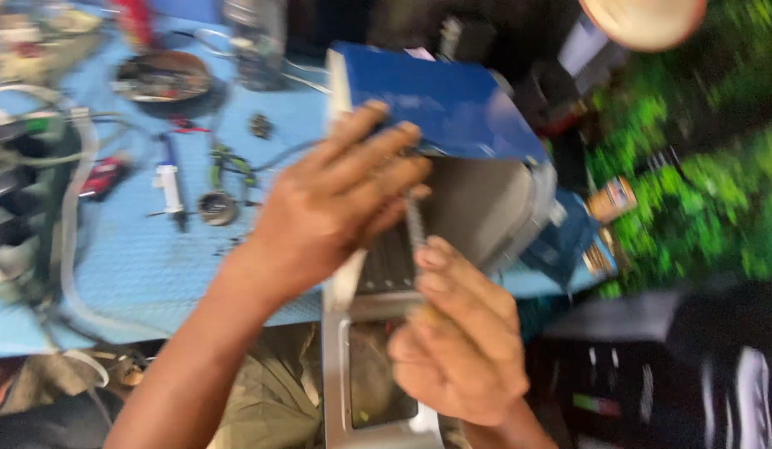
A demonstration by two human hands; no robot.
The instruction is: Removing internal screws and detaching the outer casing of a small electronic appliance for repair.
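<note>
Pinching a thin grey metal rod (415,229) in a closed grip, the right hand (457,341) sits nearest the camera, the rod pointing up toward a blue-topped, grey-sided boxy appliance (452,150). The left hand (336,204) lies just beyond, its grip spread flat, fingers (378,150) resting on the appliance's blue lid edge. The appliance stands tilted on a light blue desk (145,266). Farther left on the desk lie a white tube-shaped tool (170,187), a small round metal part (217,208) and looping pale hoses (70,208), all blurred
</note>
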